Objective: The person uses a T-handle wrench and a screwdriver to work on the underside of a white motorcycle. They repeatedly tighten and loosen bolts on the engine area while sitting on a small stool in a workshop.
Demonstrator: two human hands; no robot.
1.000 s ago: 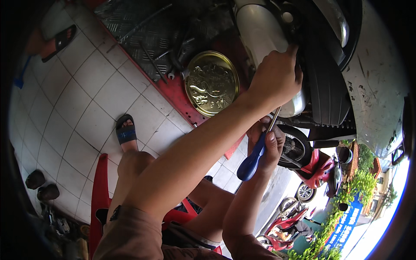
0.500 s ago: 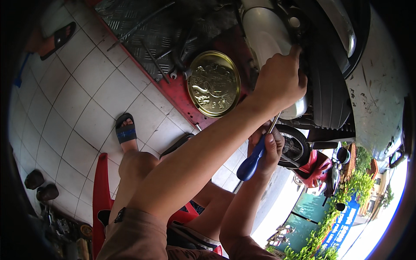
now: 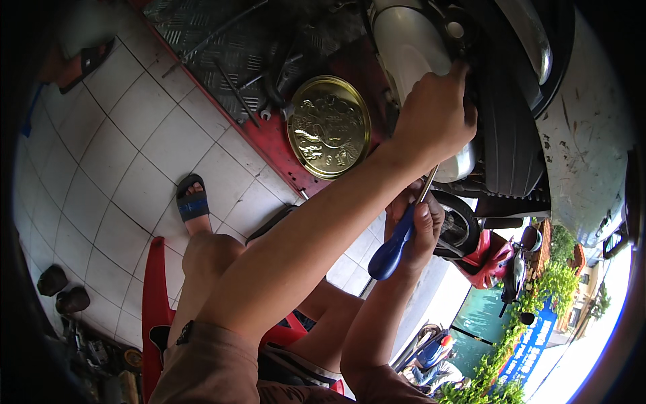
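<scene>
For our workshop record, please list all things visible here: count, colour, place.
Screwdriver: one, blue handle, in right grip.
Platform: one, dark with red edge, top centre.
Round tray: one, gold, on platform.
Wrench: at least one, silver, beside tray.
Rods: several, dark, on platform.
Near motorbike: one, grey-black, upper right.
Far motorbike: one, red, right.
Sign: one, blue, lower right.
Leaves: many, green, beside sign.
Chair: one, red, lower left.
Tiles: many, white, left.
Lumps: two, dark, lower left, unclear.
Sandals: at least two, dark, left.
Another person's foot: one, upper left.
Legs: two, bare, lower centre.
Left grip: one, bare, at near motorbike.
Right grip: one, bare, around screwdriver.
</scene>
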